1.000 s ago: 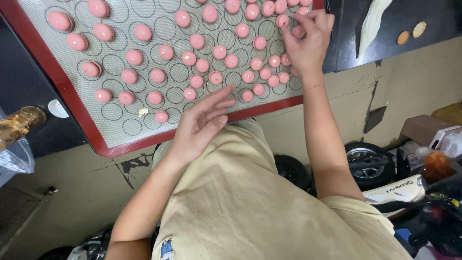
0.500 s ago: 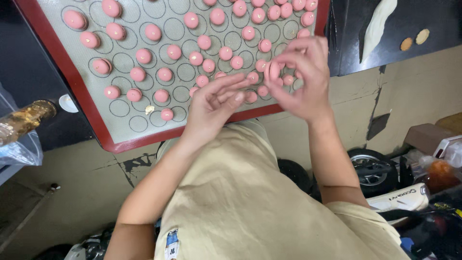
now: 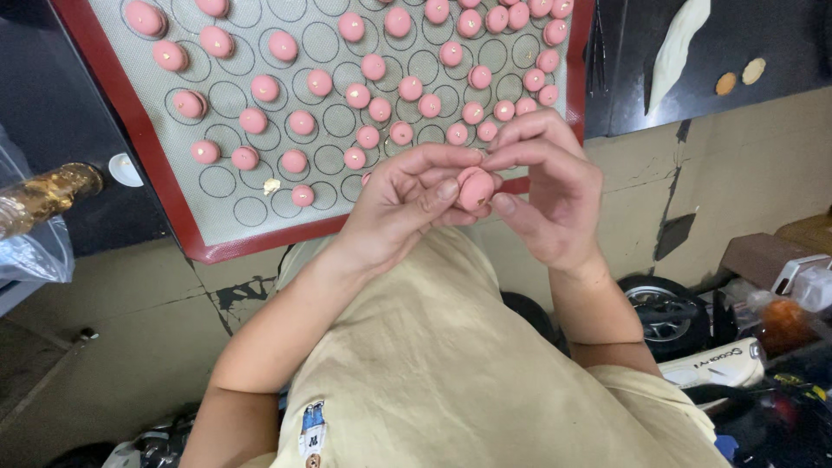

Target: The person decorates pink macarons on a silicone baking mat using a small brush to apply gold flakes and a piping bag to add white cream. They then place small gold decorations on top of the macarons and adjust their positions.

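Both hands meet just below the near edge of a baking mat. My left hand (image 3: pixel 406 201) and my right hand (image 3: pixel 546 192) pinch one pink macaron shell (image 3: pixel 475 187) between thumbs and fingertips. Whether a second shell is pressed against it I cannot tell. Behind the hands lies the grey silicone mat with a red border (image 3: pixel 173 201), printed with circles. Several pink macaron shells (image 3: pixel 373 87) sit on it, densest at the right. A small pale crumb (image 3: pixel 271 185) rests on the mat near its front left.
The mat lies on a dark counter (image 3: pixel 52 113) with a beige front face. A white piping bag (image 3: pixel 676 48) and two small tan discs (image 3: pixel 738 76) lie at the right. A clear plastic bag (image 3: pixel 35 251) and a gold foil piece sit left. Clutter lies on the floor at right.
My right hand came down off the mat carrying a pink shell. My left hand rose from the mat's edge to meet it, and both now hold the shell together.
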Motion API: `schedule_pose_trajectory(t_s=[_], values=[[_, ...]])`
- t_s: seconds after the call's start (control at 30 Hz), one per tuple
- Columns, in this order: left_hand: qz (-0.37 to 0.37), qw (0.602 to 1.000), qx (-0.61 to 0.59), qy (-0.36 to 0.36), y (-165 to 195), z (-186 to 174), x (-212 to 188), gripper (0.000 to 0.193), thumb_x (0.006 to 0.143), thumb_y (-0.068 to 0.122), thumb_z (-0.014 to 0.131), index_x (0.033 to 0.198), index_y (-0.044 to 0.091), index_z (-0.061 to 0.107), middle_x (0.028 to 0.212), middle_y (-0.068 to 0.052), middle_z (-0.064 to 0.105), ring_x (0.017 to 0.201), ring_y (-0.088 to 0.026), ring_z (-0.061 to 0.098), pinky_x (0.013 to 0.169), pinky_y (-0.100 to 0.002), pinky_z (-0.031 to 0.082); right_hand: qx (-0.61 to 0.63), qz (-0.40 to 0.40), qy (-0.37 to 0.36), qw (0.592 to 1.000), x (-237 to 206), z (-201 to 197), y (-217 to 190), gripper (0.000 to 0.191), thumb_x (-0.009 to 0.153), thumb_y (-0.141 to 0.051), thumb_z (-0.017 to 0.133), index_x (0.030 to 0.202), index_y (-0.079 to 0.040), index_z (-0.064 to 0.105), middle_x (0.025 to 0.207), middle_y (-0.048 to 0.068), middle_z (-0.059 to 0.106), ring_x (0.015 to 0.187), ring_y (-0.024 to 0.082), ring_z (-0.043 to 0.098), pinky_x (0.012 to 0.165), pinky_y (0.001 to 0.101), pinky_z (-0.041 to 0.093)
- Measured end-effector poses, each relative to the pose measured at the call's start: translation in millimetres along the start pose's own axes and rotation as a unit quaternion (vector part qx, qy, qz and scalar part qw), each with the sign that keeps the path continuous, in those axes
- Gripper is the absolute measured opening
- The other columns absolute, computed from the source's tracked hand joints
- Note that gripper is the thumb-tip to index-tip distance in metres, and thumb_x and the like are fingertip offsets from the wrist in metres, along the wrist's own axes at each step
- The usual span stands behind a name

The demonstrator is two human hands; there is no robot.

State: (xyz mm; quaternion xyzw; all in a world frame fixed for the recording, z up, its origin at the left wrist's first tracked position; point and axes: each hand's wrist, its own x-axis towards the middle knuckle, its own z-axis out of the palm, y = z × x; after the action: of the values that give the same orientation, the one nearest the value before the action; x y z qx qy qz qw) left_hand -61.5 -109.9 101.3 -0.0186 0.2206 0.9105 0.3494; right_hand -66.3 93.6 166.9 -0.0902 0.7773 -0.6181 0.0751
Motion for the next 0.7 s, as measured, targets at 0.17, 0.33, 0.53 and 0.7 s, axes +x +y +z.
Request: schedule_pose_trajectory(t_s=[0.17,0.33,0.53,0.7], values=[[0.007,1.000,-0.008,0.007,-0.8,1.8,-3.4,0.035,0.109,0.014,0.062,0.140,0.001,0.056,0.128,-0.012,0.069,0.116,-0.019,0.069,0.098,-0.033,0.060,0.009,-0.003,0.004,1.000,-3.6,5.1,4.5,0.032,0.089,-0.014,0.082,0.113,-0.001,0.067,0.115,0.007,0.055,0.110,0.016,0.055,0.097,0.0282,0.044],[0.005,1.000,0.004,0.018,0.2,4.3,-10.3,0.035,0.108,0.014,0.062,0.139,0.000,0.057,0.128,-0.013,0.069,0.116,-0.019,0.070,0.098,-0.033,0.061,-0.001,-0.011,0.011,1.000,-8.3,10.8,3.6,0.029,0.089,-0.013,0.085,0.108,0.000,0.067,0.114,0.007,0.056,0.106,0.015,0.054,0.098,0.0280,0.044],[0.005,1.000,-0.002,0.013,-1.5,4.7,-13.9,0.035,0.108,0.015,0.063,0.139,0.000,0.057,0.125,-0.013,0.070,0.111,-0.020,0.072,0.096,-0.033,0.061,0.041,0.003,0.007,0.999,-9.8,12.1,3.4,0.031,0.091,-0.016,0.081,0.114,-0.001,0.067,0.116,0.007,0.055,0.108,0.015,0.054,0.098,0.0277,0.045],[0.003,1.000,0.002,0.019,-3.1,3.9,-14.2,0.035,0.108,0.015,0.063,0.138,-0.001,0.057,0.125,-0.013,0.070,0.115,-0.018,0.070,0.098,-0.032,0.061,0.034,0.000,0.006,0.999,-11.1,14.8,2.6,0.032,0.092,-0.019,0.082,0.112,0.000,0.065,0.114,0.008,0.054,0.109,0.016,0.055,0.096,0.0280,0.045]])
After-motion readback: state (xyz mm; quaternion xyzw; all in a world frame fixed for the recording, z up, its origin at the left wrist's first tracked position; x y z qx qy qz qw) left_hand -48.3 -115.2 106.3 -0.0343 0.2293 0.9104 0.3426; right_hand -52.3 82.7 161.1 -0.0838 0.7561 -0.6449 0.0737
